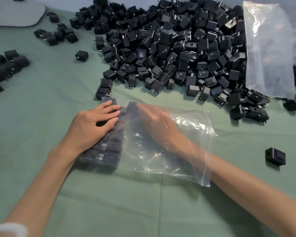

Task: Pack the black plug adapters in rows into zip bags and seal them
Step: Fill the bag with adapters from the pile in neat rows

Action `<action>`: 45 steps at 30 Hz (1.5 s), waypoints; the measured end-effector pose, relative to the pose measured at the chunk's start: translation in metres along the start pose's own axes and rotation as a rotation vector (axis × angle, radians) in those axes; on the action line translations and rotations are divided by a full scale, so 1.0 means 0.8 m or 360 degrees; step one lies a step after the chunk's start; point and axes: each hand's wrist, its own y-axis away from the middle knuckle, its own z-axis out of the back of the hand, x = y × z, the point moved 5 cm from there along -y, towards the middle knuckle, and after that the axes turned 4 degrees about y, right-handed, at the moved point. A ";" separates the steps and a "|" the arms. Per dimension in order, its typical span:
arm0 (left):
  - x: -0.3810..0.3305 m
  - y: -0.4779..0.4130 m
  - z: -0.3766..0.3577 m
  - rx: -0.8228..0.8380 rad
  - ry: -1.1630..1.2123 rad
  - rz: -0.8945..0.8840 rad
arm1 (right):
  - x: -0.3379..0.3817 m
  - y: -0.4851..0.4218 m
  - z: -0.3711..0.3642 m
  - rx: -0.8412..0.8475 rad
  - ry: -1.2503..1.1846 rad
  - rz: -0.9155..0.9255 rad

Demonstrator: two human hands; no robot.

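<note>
Fingers (112,111) of the left hand (92,124) lie nearly straight, pressing the zip bag (186,151) onto the row of black plug adapters (109,151) under them. The right hand (154,120) is inside the bag — blurred, grip unreadable. Beyond the fingertips, the loose adapter heap (178,48) crowds close.

The left grip (96,124) presses a row of black adapters (109,147) through a clear zip bag (191,134) on the table (143,211); the right grip (154,120) reaches inside, blurred. A heap of adapters (178,48) lines the far edge.
</note>
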 end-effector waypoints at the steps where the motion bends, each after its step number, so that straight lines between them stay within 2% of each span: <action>1: 0.000 0.000 0.000 0.0004 0.0004 0.0000 | 0.000 0.000 0.000 0.0017 0.0032 -0.0014; 9: 0.001 0.000 0.000 0.0007 0.0000 -0.0020 | 0.006 -0.005 0.009 0.0065 -0.0100 0.0060; 17: 0.004 0.000 0.001 -0.0001 -0.0027 -0.0053 | 0.005 -0.009 0.003 0.0221 -0.0108 0.0048; 24: 0.004 -0.001 0.001 -0.0012 -0.0055 -0.0058 | 0.027 0.002 0.019 -0.0081 -0.0302 0.0328; 30: 0.006 -0.002 0.002 -0.0014 -0.0057 -0.0056 | 0.023 -0.003 0.012 0.0106 -0.0108 0.0228; 34: 0.005 -0.001 0.001 -0.0003 -0.0062 -0.0062 | 0.021 -0.011 0.001 0.0258 0.0164 0.0103; 45: 0.006 -0.002 0.002 0.0017 -0.0058 -0.0045 | 0.016 -0.003 -0.002 0.0381 0.0052 0.0021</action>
